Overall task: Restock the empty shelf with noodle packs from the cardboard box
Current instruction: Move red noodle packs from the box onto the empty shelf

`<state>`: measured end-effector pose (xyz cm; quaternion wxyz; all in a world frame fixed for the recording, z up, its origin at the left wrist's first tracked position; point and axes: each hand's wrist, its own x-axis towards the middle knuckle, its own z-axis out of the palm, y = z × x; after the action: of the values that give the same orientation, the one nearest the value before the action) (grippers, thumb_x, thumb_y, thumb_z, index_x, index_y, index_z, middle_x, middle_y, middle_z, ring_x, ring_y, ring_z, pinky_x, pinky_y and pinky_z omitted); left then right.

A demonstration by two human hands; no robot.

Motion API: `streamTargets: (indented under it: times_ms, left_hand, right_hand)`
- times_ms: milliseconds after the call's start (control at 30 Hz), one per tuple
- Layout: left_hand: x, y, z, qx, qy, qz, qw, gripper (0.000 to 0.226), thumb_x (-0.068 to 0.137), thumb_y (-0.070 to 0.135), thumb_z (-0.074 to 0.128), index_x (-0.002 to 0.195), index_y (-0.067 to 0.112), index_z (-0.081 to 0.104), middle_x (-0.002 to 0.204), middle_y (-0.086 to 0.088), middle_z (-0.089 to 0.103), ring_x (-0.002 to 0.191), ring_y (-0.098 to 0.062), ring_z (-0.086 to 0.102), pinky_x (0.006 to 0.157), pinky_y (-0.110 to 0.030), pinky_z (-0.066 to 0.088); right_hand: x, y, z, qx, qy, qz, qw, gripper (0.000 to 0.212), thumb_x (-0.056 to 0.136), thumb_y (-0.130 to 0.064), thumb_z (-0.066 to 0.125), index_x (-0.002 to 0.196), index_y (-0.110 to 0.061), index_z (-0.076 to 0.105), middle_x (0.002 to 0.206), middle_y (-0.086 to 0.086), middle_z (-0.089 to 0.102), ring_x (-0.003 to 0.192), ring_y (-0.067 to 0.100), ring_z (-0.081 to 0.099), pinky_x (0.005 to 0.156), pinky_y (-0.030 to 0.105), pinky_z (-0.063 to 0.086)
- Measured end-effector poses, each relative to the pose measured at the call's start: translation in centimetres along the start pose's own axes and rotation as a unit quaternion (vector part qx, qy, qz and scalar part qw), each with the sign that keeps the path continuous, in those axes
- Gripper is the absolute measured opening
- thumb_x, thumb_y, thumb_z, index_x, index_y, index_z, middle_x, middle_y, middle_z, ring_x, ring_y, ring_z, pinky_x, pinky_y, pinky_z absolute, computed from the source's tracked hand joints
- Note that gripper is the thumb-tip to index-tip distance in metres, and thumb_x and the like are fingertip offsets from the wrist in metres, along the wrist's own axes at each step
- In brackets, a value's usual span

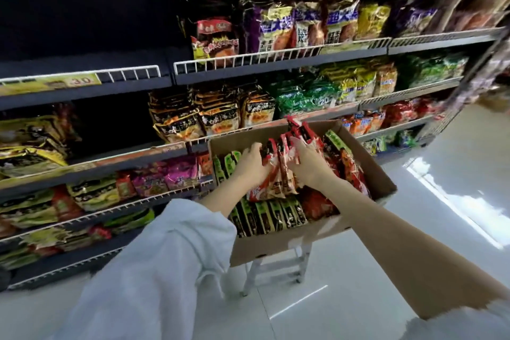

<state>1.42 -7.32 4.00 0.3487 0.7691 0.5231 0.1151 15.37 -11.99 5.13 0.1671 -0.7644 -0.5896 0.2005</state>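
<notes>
**Lifting the red packs out together**

While squeezing from both sides, lift straight up out of the cardboard box [276, 246]. Next, up to the empty shelf [80, 83], high and left of the box. Red noodle packs [278, 171] in the box middle, pressed between left hand [249, 164] and right hand [307, 164], fingers curled round them. Keep even, no slipping.

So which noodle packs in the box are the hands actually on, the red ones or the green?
The red packs standing mid-box: left hand and right hand squeeze that bundle from both sides. The green packs along the near wall lie untouched.
</notes>
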Motion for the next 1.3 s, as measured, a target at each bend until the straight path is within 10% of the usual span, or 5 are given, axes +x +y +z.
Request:
streamTargets:
  times_ms: [233, 433, 733, 933, 1300]
  left_hand:
    - [2.8, 0.1, 5.0, -0.099, -0.004, -0.117, 0.988, 0.095, 0.087, 0.037, 0.063, 0.151, 0.026, -0.006, 0.159, -0.012, 0.002, 0.145, -0.032, 0.016, 0.113, -0.045, 0.025]
    - [2.4, -1.0, 5.1, -0.121, 0.007, -0.105, 0.987, 0.100, 0.083, 0.023, 0.071, 0.151, 0.032, -0.001, 0.146, -0.006, 0.044, 0.122, -0.027, 0.054, 0.092, -0.029, 0.043]
    - [1.2, -1.7, -0.5, -0.217, 0.104, -0.140, 0.960, 0.068, 0.086, 0.013, 0.066, 0.143, 0.025, 0.032, 0.127, -0.002, 0.052, 0.106, -0.029, 0.062, 0.060, -0.031, 0.059]
    - [-1.2, -2.6, -8.8, -0.194, 0.225, -0.127, 0.946, 0.059, 0.084, 0.017, 0.068, 0.138, 0.020, 0.044, 0.125, -0.003, 0.059, 0.114, -0.025, 0.058, 0.096, -0.041, 0.049]
    - [-11.1, -16.9, -29.3, -0.196, 0.445, -0.133, 0.864, 0.053, 0.080, 0.024, 0.072, 0.129, 0.028, 0.051, 0.110, -0.001, 0.067, 0.097, -0.022, 0.066, 0.083, -0.045, 0.056]
  right_hand:
    - [4.6, 2.4, 1.3, 0.033, -0.047, -0.019, 0.998, 0.029, 0.096, -0.019, 0.050, 0.117, 0.001, 0.051, 0.116, 0.016, 0.060, 0.094, 0.030, 0.059, 0.069, 0.027, 0.040]
    - [6.3, 2.5, 2.3, 0.035, -0.055, 0.001, 0.998, 0.049, 0.091, -0.016, 0.060, 0.130, 0.004, 0.037, 0.108, 0.019, 0.060, 0.078, 0.025, 0.058, 0.056, 0.027, 0.041]
    - [6.7, 0.3, 2.0, 0.086, -0.024, -0.103, 0.991, 0.019, 0.097, -0.011, 0.044, 0.115, -0.010, 0.040, 0.089, 0.017, 0.058, 0.063, 0.026, 0.052, 0.052, 0.036, 0.041]
    - [6.9, -8.4, -0.2, 0.157, 0.030, -0.206, 0.965, 0.011, 0.099, -0.012, 0.043, 0.109, -0.010, 0.038, 0.064, 0.000, 0.052, 0.051, 0.017, 0.049, 0.046, 0.030, 0.039]
    - [6.3, -35.8, 7.2, 0.280, -0.041, -0.357, 0.890, 0.017, 0.098, -0.014, 0.046, 0.111, -0.023, 0.039, 0.070, -0.001, 0.060, 0.055, 0.013, 0.051, 0.055, 0.032, 0.037]
